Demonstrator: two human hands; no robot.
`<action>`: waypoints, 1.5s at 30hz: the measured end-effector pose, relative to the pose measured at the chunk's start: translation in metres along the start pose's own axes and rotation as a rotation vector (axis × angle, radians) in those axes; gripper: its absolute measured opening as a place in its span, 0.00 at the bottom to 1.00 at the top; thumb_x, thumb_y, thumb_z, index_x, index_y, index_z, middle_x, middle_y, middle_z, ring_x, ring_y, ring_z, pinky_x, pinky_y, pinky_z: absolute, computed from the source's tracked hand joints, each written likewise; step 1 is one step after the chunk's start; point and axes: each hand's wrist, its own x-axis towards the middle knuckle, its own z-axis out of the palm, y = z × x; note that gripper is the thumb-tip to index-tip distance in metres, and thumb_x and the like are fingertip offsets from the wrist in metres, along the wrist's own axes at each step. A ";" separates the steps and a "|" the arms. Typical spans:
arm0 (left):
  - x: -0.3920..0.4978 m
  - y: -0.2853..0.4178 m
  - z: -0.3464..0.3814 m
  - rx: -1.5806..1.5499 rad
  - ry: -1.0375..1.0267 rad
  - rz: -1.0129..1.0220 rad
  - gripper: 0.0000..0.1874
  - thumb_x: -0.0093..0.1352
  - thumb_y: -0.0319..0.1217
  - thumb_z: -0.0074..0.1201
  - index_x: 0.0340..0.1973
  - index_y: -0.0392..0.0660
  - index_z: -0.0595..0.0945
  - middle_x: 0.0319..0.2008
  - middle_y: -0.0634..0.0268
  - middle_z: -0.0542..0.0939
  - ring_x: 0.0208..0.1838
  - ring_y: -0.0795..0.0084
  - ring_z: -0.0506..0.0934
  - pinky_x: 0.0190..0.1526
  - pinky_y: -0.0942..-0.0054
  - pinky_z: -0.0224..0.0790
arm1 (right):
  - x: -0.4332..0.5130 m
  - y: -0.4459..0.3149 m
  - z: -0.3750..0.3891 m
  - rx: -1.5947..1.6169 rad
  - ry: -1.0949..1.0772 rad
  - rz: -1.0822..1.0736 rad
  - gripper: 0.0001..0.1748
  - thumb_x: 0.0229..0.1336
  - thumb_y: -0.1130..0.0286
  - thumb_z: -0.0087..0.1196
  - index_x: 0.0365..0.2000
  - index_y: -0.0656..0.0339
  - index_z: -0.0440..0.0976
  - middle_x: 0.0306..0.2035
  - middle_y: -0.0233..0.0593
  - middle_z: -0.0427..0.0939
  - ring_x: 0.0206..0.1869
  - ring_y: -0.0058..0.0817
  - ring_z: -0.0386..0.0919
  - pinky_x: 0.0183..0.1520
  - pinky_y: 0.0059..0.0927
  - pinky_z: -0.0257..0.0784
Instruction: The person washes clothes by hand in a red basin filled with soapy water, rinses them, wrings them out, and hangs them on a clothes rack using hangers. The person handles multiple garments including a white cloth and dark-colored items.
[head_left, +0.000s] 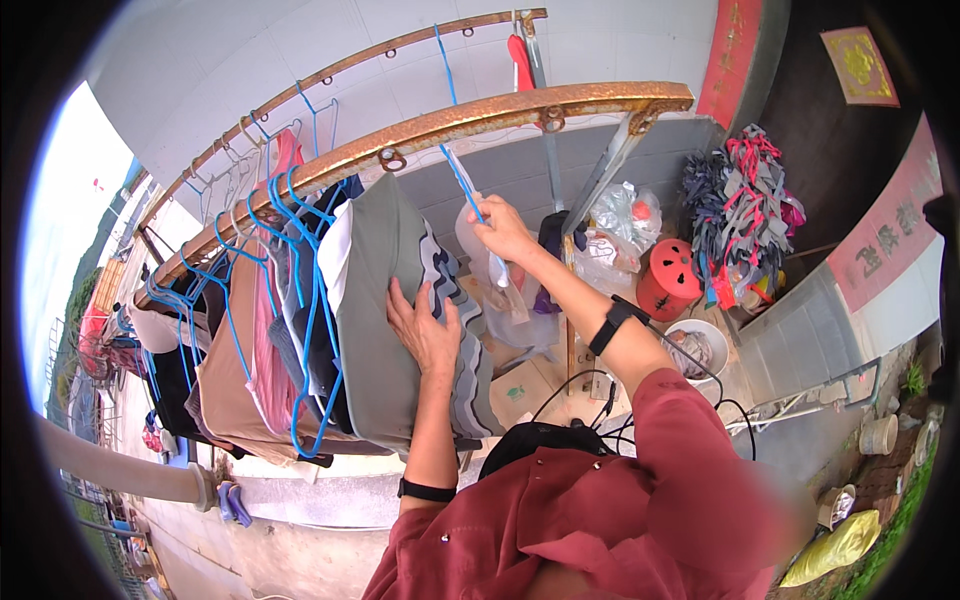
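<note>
My left hand (427, 330) rests on a grey-green garment (382, 300), fingers spread and not gripping. The garment hangs from the rusty front rail (480, 112), with a wavy-striped cloth (457, 352) beside it. My right hand (504, 227) is closed around a thin blue plastic piece (459, 171), which looks like part of a hanger; its full shape is hidden. Pale translucent plastic (517, 300) hangs just below that hand. To the left of the grey-green garment, several blue hangers (304, 420) hang on the front rail.
A brown garment (225, 375) and a pink garment (268, 375) hang further left. A second rusty rail (352, 58) runs along the wall. At right are a metal support post (611, 161), a red container (667, 281), a white bucket (712, 352) and a bundle of cloth strips (750, 202).
</note>
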 end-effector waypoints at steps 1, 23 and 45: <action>-0.001 0.001 -0.001 0.003 -0.023 -0.015 0.21 0.58 0.34 0.59 0.46 0.42 0.81 0.65 0.45 0.61 0.67 0.42 0.59 0.64 0.45 0.52 | 0.018 0.001 0.010 -0.010 0.021 -0.010 0.06 0.47 0.75 0.52 0.28 0.62 0.77 0.35 0.46 0.74 0.39 0.41 0.75 0.42 0.36 0.70; -0.064 0.061 -0.003 -0.418 -0.518 -0.057 0.11 0.62 0.29 0.59 0.40 0.44 0.83 0.47 0.59 0.80 0.54 0.55 0.75 0.56 0.60 0.66 | 0.239 0.022 0.058 -0.089 0.185 0.116 0.21 0.49 0.69 0.56 0.45 0.70 0.73 0.45 0.60 0.74 0.48 0.54 0.73 0.49 0.44 0.69; -0.179 0.001 -0.087 -0.575 -0.564 -0.624 0.14 0.65 0.26 0.59 0.46 0.39 0.82 0.44 0.56 0.83 0.46 0.64 0.81 0.48 0.70 0.72 | 0.260 -0.005 -0.031 -0.793 0.471 -0.024 0.13 0.51 0.67 0.54 0.32 0.65 0.81 0.37 0.54 0.82 0.43 0.50 0.81 0.46 0.54 0.67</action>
